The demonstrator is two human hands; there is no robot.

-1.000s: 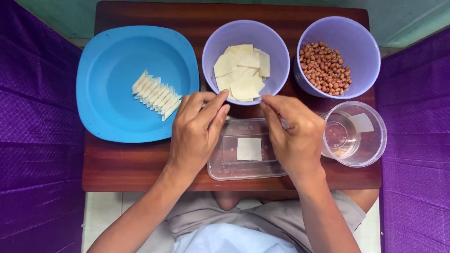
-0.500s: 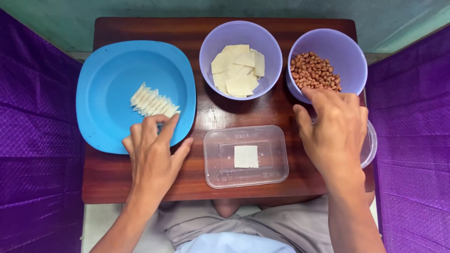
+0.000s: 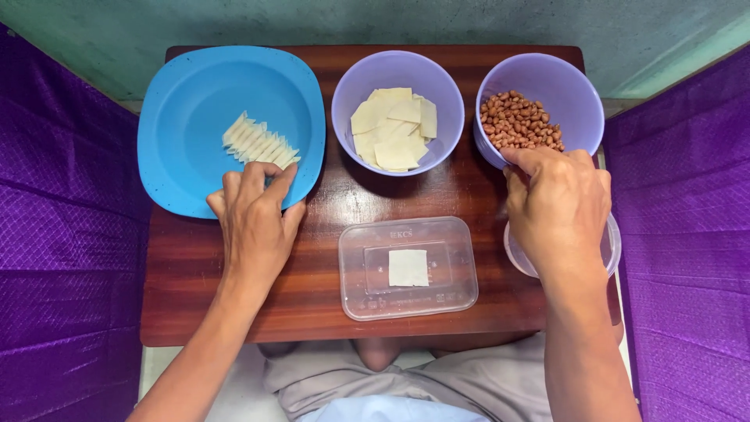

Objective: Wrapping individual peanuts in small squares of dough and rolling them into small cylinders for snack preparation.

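Over the peanut bowl (image 3: 574,94), the right hand (image 3: 558,207) pinches its fingertips together.

A dark wooden table (image 3: 234,289) stands between purple quilted cloth (image 3: 62,258) and a greenish wall (image 3: 312,19).

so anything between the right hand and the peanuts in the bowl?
Nothing visible. The right hand hangs at the near rim of the purple bowl, fingertips just short of the peanuts, open from above.
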